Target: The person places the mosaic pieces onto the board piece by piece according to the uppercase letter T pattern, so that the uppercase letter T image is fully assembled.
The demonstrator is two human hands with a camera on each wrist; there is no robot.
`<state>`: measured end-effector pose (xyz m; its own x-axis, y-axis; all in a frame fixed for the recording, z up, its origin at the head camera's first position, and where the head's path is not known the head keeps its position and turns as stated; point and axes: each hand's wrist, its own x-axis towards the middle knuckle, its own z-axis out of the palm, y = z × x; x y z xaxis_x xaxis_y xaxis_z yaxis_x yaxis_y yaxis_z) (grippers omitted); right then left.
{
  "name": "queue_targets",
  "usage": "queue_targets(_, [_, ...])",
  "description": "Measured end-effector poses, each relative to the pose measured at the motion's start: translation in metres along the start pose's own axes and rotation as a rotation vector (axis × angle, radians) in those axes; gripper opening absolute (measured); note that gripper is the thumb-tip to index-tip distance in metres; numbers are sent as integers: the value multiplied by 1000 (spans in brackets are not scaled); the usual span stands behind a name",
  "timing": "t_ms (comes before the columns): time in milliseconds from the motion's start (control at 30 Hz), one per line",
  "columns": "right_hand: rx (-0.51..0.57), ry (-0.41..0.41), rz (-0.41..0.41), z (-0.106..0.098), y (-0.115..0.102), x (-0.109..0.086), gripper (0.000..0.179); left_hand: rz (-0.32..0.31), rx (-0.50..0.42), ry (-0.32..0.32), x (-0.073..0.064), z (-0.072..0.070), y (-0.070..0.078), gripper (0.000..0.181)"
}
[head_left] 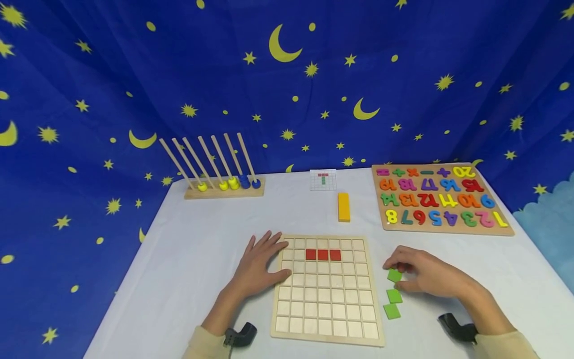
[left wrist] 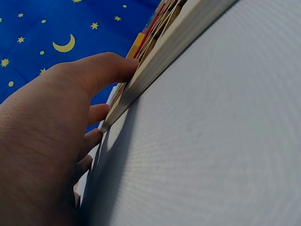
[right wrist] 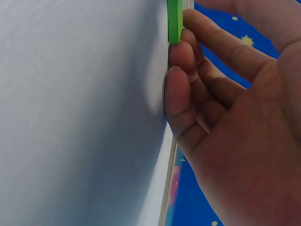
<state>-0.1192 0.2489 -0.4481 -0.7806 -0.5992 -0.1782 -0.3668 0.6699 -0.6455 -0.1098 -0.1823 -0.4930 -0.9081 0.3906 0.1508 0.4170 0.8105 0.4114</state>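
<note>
A wooden grid board lies on the table, with three red square tiles side by side in its second row. My left hand rests at the board's left edge, fingers spread; its thumb touches the rim in the left wrist view. To the right of the board, my right hand pinches a green square tile between thumb and fingers, close to the tabletop. In the right wrist view that green tile shows beside the curled fingers. Two more green tiles lie just below it.
Behind the board are a yellow block and a grid card with a red and green T pattern. A peg stand with beads is at the back left. A number puzzle board lies at the back right.
</note>
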Motion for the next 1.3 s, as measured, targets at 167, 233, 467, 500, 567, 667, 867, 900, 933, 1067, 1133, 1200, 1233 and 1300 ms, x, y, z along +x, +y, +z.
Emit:
queue_targets(167, [-35,22,22,0,-4,1,32,4,4,3,1,0,-1,73])
queue_targets(233, [-50,35,24,0,-5,1,31,8,4,7,1,0,-1,73])
queue_targets(467, [-67,26,61,-3,-5,1,34,23,-6,17,3,2,-1,73])
queue_targets(500, [-70,26,63,-3,-5,1,34,23,-8,17,3,2,-1,73])
queue_targets(567, [-67,28,63,-3,-4,0,33,24,-5,19,4,2,0,73])
queue_targets(667, [-59,33,57,-1,-3,0,33,16,-5,20,2,1,1,73])
queue_targets(867, [-30,47,67,3,-3,2,34,10,-5,12,-1,2,1,73])
queue_targets(900, [-26,52,67,3,-3,2,33,9,-5,13,-1,2,1,73])
queue_targets(933, [-25,56,65,3,-4,3,33,9,-1,13,-1,2,1,73])
queue_targets(1067, [-35,64,59,3,-4,7,31,14,4,8,0,2,0,73])
queue_targets(1133, [-37,56,50,2,-5,8,31,14,4,6,1,2,0,73])
queue_targets(1200, [-37,45,49,1,-6,11,32,15,3,7,1,2,-1,73])
queue_targets(1233, [-38,41,46,1,-7,12,33,14,5,8,1,1,-1,74])
queue_targets(1300, [-40,37,36,0,-9,15,34,11,10,7,1,1,-1,74])
